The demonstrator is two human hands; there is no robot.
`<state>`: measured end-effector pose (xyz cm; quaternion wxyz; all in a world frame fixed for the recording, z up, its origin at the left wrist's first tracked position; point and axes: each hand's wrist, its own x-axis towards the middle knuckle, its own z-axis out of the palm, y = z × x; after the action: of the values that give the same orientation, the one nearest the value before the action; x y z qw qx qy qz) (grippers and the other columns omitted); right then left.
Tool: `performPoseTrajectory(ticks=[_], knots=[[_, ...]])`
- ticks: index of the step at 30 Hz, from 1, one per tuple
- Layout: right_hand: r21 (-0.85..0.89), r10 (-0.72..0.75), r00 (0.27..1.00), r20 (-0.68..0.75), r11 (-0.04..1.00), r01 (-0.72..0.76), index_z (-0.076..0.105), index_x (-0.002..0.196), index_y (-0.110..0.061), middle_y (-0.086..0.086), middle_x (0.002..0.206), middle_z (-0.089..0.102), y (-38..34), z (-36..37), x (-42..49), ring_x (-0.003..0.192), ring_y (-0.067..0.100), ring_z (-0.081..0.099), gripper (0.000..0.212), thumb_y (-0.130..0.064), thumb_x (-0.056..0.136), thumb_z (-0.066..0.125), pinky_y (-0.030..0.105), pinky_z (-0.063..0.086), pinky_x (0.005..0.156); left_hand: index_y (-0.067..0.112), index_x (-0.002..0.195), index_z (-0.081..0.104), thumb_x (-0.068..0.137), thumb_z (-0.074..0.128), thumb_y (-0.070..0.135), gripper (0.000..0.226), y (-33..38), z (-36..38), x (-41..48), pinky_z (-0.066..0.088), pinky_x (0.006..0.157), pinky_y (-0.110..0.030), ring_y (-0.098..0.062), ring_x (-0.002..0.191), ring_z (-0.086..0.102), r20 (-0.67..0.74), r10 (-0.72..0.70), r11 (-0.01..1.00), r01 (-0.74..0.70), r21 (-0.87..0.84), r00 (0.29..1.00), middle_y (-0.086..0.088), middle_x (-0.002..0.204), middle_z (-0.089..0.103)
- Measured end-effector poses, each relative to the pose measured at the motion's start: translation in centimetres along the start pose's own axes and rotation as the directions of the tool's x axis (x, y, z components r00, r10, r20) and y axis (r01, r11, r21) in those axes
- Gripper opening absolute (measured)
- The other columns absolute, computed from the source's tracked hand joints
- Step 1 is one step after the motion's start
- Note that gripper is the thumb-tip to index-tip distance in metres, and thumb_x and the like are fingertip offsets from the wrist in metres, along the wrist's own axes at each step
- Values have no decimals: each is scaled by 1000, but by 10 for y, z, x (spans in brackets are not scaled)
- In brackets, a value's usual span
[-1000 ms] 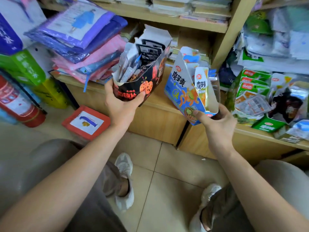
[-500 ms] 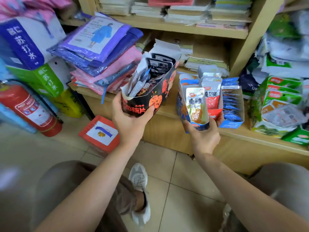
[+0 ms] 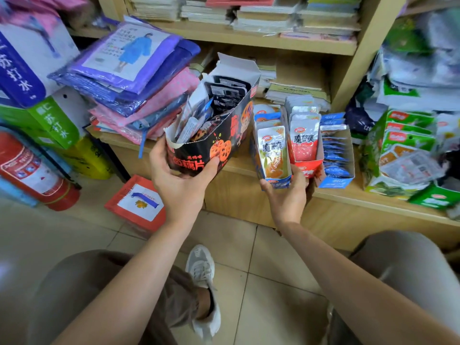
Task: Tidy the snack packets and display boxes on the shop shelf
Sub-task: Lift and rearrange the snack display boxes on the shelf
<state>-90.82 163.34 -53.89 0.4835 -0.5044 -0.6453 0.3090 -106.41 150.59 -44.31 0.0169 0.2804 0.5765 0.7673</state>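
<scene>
Head view: my left hand [image 3: 179,185] grips the black snack box [image 3: 199,159] at centre frame, my right hand [image 3: 286,199] holds the blue box [image 3: 276,182] at the shelf [image 3: 361,202] edge; green packets [image 3: 408,135] at right lie jumbled, not yet sorted.

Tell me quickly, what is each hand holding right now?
Left hand: grips the black display box.
Right hand: grips the blue display box at its front.
</scene>
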Motion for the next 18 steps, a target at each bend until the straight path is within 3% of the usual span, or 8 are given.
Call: performPoseTrajectory(ticks=[2, 4, 6, 8, 11, 14, 16, 18], knots=[[-129, -43, 999, -26, 991, 39, 55, 129, -22, -4, 118, 61, 2, -2, 0, 113, 14, 52, 72, -45, 69, 87, 23, 41, 92, -5, 138, 43, 63, 89, -11, 87, 0, 1, -1, 50, 101, -28, -21, 127, 59, 7, 6, 1000, -6, -6, 1000, -22, 137, 56], [-188, -44, 998, -49, 982, 34, 55, 131, -20, 0, 119, 58, 4, -3, 2, 115, 20, 53, 77, -48, 67, 87, 30, 45, 96, -7, 139, 42, 64, 88, -12, 88, 2, 3, -3, 50, 100, -27, -20, 127, 59, 18, 3, 1000, -3, -17, 1000, -22, 137, 56], [-106, -27, 998, -63, 994, 20, 54, 131, -19, -1, 118, 56, 6, -3, 0, 110, 21, 57, 77, -39, 66, 89, 36, 51, 92, -8, 138, 42, 64, 87, -12, 87, 3, 5, -5, 50, 99, -25, -14, 125, 60, 27, 12, 1000, -11, -17, 1000, -19, 136, 56], [15, -28, 996, -83, 999, 29, 56, 125, -18, -1, 115, 56, 6, -3, -5, 104, 19, 59, 66, -23, 69, 90, 31, 56, 86, -8, 138, 41, 64, 86, -14, 86, 4, 7, -6, 49, 97, -20, -7, 122, 61, 28, 10, 1000, -9, -19, 1000, -16, 134, 57], [43, -153, 984, -87, 987, 158, 63, 110, -13, 1, 110, 57, 9, -3, -4, 103, 17, 59, 43, -12, 74, 87, 39, 59, 82, -5, 136, 43, 64, 85, -16, 85, 3, 8, -7, 49, 97, -19, -7, 122, 61, 37, 13, 1000, -12, -28, 999, -17, 134, 57], [-10, -222, 975, 12, 975, 222, 67, 110, -12, 5, 120, 62, 14, 0, 5, 112, 15, 58, 39, -16, 76, 86, 44, 53, 93, -9, 138, 41, 65, 86, -16, 86, 3, 8, -5, 50, 98, -23, -12, 124, 61, 33, 5, 999, -3, -36, 999, -19, 136, 56], [-48, -233, 970, 71, 970, 237, 67, 118, -12, 7, 132, 59, 16, -2, 4, 124, 16, 55, 47, -22, 77, 86, 35, 46, 105, -10, 138, 41, 65, 86, -15, 86, 3, 7, -4, 50, 99, -24, -13, 124, 61, 24, 8, 1000, -7, -29, 1000, -20, 136, 56], [-124, -334, 937, 106, 930, 346, 66, 123, -10, 10, 137, 55, 17, -6, -2, 128, 19, 53, 50, -28, 80, 83, 29, 42, 107, -8, 137, 43, 64, 87, -13, 85, 3, 7, -2, 49, 99, -23, -12, 123, 61, 11, 13, 1000, -13, -19, 1000, -19, 135, 57]])
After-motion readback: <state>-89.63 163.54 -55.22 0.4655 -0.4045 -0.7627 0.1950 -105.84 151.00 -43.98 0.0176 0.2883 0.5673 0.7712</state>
